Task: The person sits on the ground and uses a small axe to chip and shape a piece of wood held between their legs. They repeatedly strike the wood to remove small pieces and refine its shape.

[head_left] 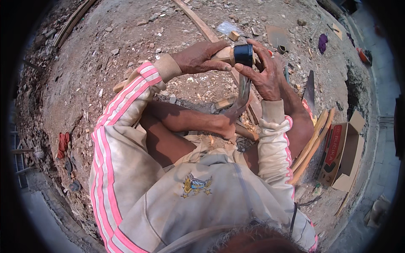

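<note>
In front of my bent legs, my left hand point(202, 59) is closed on a light wooden piece point(224, 55), its thumb laid along the near side. A short black cylindrical fitting point(243, 55) sits around or against the right end of that wood; which one I cannot tell. My right hand point(265, 76) grips the fitting from the right, thumb on the near side and fingers over the far rim. Just below the fitting stands a flat, greyish, blade-like piece point(244, 89), partly hidden by my right hand and my foot.
A long plank point(197, 20) runs across the stony ground beyond my hands. To my right are a dark saw blade point(310, 88), long wooden strips point(311, 147) and an open cardboard box point(356, 149). A purple cloth point(322, 43) lies far right, a red cloth point(63, 144) left.
</note>
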### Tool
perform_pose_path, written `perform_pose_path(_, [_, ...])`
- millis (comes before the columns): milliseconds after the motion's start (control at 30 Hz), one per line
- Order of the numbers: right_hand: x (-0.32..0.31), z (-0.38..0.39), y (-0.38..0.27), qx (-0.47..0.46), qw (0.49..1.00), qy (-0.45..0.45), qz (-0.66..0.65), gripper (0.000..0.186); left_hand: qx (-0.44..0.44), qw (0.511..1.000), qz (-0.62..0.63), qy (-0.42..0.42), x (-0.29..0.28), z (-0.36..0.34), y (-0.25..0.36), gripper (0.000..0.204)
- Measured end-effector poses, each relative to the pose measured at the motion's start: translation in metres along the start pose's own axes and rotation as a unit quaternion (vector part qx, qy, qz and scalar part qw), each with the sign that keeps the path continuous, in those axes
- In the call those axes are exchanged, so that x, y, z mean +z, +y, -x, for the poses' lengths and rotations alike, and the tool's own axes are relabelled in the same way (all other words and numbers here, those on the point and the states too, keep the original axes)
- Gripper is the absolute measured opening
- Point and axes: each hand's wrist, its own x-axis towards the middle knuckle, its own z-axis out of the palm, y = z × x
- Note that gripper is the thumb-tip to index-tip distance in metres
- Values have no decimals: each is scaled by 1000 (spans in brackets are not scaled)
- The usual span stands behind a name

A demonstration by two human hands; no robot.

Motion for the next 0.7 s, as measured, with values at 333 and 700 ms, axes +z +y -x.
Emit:
perform_pose_path(333, [11,6,-9,131,974,10,-186,59,6,995,-98,14,-15,-11,29,64])
perform_pose_path(700, [71,-17,114,126,960,191,-162,69,-97,980,-173,22,-27,-28,-30,67])
